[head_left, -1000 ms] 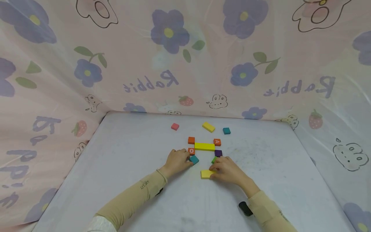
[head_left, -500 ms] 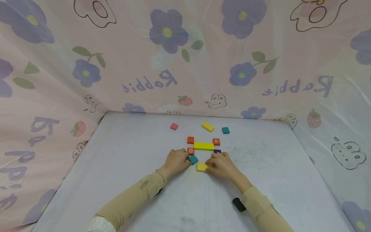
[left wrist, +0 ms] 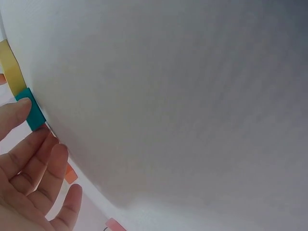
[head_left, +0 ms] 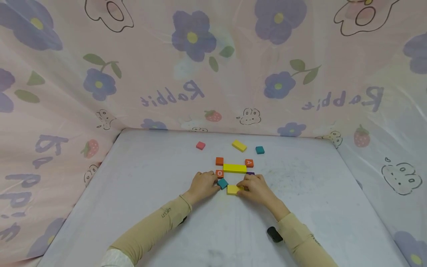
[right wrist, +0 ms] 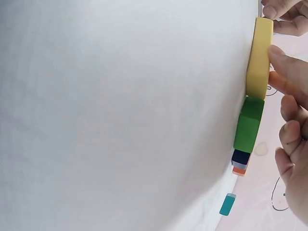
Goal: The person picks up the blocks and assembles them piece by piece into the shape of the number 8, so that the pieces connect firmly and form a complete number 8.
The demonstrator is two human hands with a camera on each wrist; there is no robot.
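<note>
My left hand (head_left: 202, 185) pinches a small teal block (head_left: 222, 184) between thumb and finger; in the left wrist view the thumb lies on its side. My right hand (head_left: 256, 189) grips a pale yellow block (head_left: 232, 190) flat on the table, its left end near the teal block. A green block (right wrist: 248, 126) touches the yellow one's end in the right wrist view; the hand hides it from the head view. Beyond lies a long yellow bar (head_left: 235, 168), flanked by a plain orange block (head_left: 219, 161), orange blocks lettered O (head_left: 219, 173) and A (head_left: 249, 163), and a partly hidden purple block (head_left: 250, 173).
Farther back on the white table (head_left: 150, 167) lie a pink block (head_left: 200, 145), a yellow block (head_left: 239, 145) and a teal block (head_left: 260, 150). A patterned sheet (head_left: 213, 74) hangs behind and at the sides. A black object (head_left: 275, 234) is by my right wrist.
My right hand has slid the pale yellow block away from me and slightly left, closer to the teal block. It now covers the green block and part of the purple one. The left hand stays put.
</note>
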